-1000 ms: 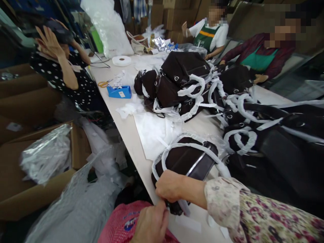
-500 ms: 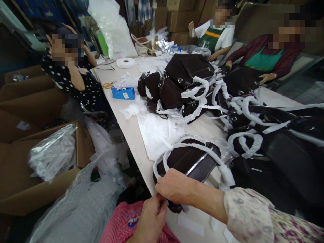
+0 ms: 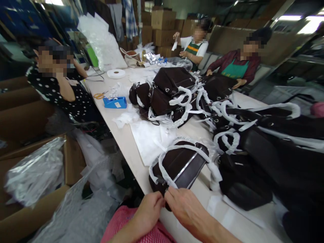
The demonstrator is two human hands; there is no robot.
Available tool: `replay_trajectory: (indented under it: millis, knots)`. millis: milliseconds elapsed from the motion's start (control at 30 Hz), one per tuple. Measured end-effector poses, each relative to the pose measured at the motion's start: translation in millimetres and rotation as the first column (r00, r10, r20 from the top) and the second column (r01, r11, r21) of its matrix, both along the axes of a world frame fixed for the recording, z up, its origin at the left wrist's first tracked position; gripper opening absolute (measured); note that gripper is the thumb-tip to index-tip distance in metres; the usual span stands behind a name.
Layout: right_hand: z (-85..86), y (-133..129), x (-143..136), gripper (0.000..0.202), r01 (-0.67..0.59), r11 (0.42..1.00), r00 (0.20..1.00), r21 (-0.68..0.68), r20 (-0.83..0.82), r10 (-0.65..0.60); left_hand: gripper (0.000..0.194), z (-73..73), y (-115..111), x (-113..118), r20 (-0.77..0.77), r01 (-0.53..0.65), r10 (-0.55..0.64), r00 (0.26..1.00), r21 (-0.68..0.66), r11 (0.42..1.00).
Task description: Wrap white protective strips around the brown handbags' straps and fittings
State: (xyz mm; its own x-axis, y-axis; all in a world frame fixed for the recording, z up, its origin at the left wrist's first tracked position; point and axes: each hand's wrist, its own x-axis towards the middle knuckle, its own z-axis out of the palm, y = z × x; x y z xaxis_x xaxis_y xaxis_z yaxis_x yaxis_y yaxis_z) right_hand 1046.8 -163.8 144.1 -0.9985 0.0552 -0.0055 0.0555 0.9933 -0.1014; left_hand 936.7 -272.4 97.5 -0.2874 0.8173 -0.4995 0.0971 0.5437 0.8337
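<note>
Brown bag point(image 3: 181, 165) lying on its side at near edge of table point(image 3: 126, 141), handle wrapped in white paper strip point(image 3: 162, 168); left hand point(image 3: 149, 211) and right hand point(image 3: 186, 209) meeting at bag's near end, fingertips pressed together, apparently pinching the strip's loose end against the bag, presumably to keep the wrap taut; exact grip partly hidden. Pile of wrapped bags point(image 3: 174, 94) farther along the table; tape dispenser point(image 3: 115, 102), scissors point(image 3: 100, 95) and roll of tape point(image 3: 116, 73) near left edge, within reach of seated person in dotted top point(image 3: 63, 94). Cardboard box point(image 3: 37, 189) below, left.
</note>
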Motion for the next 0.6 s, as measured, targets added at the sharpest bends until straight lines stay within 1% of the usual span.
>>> replay_trajectory:
  millis: [33, 100, 167, 200, 267, 333, 400, 467, 533, 600]
  knots:
    - [-5.1, -6, 8, 0.024, 0.063, 0.998, 0.997, -0.005, -0.048, -0.063, 0.026, 0.0, 2, -1, 0.044, 0.010, -0.009, 0.999, -0.031, 0.999]
    - [-14.3, -19, 20, 0.023, 0.153, 0.988, 0.977, -0.015, -0.145, -0.153, 0.022, 1.4, 5, -2, 0.213, 0.033, -0.008, 0.977, -0.116, 0.993]
    - [-21.0, -30, 28, 0.022, 0.216, 0.976, 0.947, -0.020, -0.240, -0.214, 0.021, 4.2, 9, -4, 0.386, 0.066, 0.019, 0.922, -0.206, 0.976]
    - [-22.8, -33, 30, 0.026, 0.239, 0.971, 0.929, -0.016, -0.288, -0.233, 0.022, 5.8, 11, -5, 0.438, 0.084, 0.031, 0.898, -0.241, 0.967]
    - [-22.9, -37, 33, 0.035, 0.279, 0.960, 0.893, 0.000, -0.367, -0.260, 0.029, 8.5, 15, -8, 0.489, 0.129, 0.028, 0.872, -0.283, 0.950]
    - [-18.9, -37, 36, 0.038, 0.300, 0.954, 0.875, 0.009, -0.400, -0.272, 0.037, 9.9, 19, -11, 0.529, 0.160, 0.015, 0.848, -0.282, 0.946]
    - [-14.0, -36, 39, 0.037, 0.309, 0.951, 0.872, 0.006, -0.402, -0.281, 0.041, 9.9, 22, -12, 0.583, 0.165, 0.029, 0.812, -0.277, 0.947]
    - [-12.2, -37, 41, 0.035, 0.326, 0.945, 0.865, -0.006, -0.403, -0.301, 0.042, 8.9, 24, -12, 0.637, 0.147, 0.073, 0.767, -0.285, 0.947]
    - [-16.1, -41, 43, 0.037, 0.359, 0.933, 0.845, -0.021, -0.418, -0.335, 0.044, 7.3, 25, -11, 0.675, 0.135, 0.115, 0.729, -0.305, 0.943]
    - [-25.9, -46, 45, 0.037, 0.395, 0.917, 0.819, -0.045, -0.435, -0.374, 0.044, 5.9, 26, -10, 0.692, 0.134, 0.133, 0.710, -0.318, 0.939]
